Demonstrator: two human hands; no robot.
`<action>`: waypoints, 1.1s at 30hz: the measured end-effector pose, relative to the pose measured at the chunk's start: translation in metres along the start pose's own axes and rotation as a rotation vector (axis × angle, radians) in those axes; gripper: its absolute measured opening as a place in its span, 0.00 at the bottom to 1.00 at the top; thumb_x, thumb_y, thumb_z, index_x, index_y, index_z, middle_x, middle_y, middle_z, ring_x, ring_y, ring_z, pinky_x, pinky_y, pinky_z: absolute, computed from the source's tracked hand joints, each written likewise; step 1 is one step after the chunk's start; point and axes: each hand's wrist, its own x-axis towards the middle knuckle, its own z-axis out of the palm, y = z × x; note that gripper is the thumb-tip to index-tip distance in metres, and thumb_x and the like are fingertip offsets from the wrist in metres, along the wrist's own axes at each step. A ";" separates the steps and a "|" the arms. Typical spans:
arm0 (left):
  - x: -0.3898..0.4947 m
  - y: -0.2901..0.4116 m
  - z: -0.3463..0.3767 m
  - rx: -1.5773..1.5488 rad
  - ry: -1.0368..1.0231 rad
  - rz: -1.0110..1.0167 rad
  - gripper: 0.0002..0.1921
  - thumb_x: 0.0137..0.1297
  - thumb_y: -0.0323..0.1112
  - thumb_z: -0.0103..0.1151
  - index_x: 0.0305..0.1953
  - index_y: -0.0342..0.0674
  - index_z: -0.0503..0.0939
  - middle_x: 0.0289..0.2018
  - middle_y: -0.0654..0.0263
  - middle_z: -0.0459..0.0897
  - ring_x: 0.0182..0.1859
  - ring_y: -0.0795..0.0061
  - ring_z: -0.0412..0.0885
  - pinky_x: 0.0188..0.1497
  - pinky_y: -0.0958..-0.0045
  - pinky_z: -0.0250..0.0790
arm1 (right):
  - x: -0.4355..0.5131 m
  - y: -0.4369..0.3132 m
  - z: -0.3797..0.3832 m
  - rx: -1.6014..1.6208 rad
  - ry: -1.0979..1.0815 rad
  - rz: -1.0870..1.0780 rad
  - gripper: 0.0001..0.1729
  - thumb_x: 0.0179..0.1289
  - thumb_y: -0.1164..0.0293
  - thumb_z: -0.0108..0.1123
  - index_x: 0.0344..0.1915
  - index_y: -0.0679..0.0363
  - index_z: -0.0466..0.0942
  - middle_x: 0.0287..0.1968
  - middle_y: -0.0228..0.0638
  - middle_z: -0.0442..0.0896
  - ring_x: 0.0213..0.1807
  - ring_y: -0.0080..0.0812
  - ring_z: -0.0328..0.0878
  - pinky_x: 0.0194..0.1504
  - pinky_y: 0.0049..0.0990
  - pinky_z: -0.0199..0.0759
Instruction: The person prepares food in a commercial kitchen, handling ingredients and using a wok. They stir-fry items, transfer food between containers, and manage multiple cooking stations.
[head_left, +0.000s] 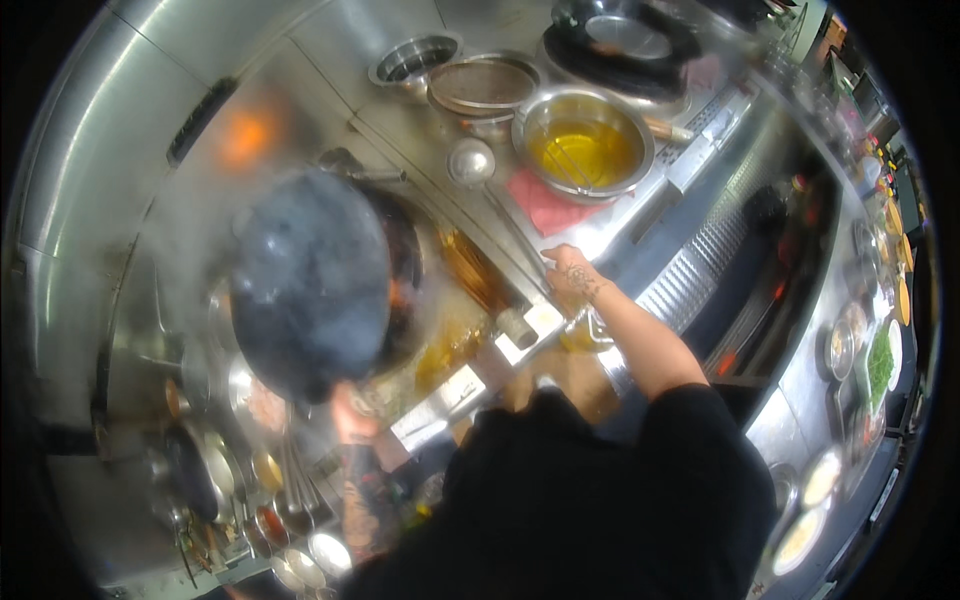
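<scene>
My left hand (354, 412) is closed at the near rim of a large dark wok (311, 285), which is tilted up on its side over the range in thick steam. Whatever part of the rim or handle lies inside my fingers is hidden. With my right hand (571, 276) I grip the long handle of a steel ladle (471, 162), whose rounded bowl points away from me. Between the two hands lies a bamboo wok brush (472, 270), its short end towards me. Yellowish liquid (450, 349) wets the range top beside the wok.
A steel bowl of yellow oil (589, 154) stands on a red cloth (544, 206). Behind it are a strainer (486, 84) and stacked woks (622, 45). Orange flame (247, 135) glows beyond the wok. Seasoning containers (271, 525) crowd the left; plates of food (881, 367) line the right counter.
</scene>
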 end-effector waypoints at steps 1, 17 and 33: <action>-0.002 -0.013 0.008 0.001 0.011 0.083 0.05 0.66 0.37 0.56 0.35 0.45 0.80 0.30 0.67 0.82 0.32 0.68 0.80 0.36 0.67 0.76 | 0.015 -0.014 -0.016 -0.002 0.126 -0.045 0.23 0.58 0.73 0.58 0.55 0.67 0.79 0.43 0.55 0.84 0.49 0.57 0.80 0.53 0.46 0.74; 0.041 0.006 0.001 1.262 0.045 0.849 0.06 0.62 0.29 0.63 0.39 0.38 0.80 0.36 0.61 0.85 0.38 0.67 0.84 0.39 0.67 0.76 | 0.135 -0.079 -0.123 -0.142 0.250 0.117 0.22 0.55 0.72 0.62 0.49 0.71 0.78 0.40 0.64 0.84 0.47 0.63 0.83 0.48 0.48 0.79; -0.028 0.018 -0.011 0.323 -0.348 0.174 0.13 0.70 0.36 0.59 0.50 0.36 0.77 0.39 0.61 0.83 0.39 0.69 0.83 0.40 0.66 0.77 | 0.019 -0.249 0.086 -0.157 -0.307 -0.419 0.32 0.54 0.72 0.66 0.61 0.68 0.74 0.52 0.58 0.82 0.59 0.57 0.77 0.57 0.47 0.73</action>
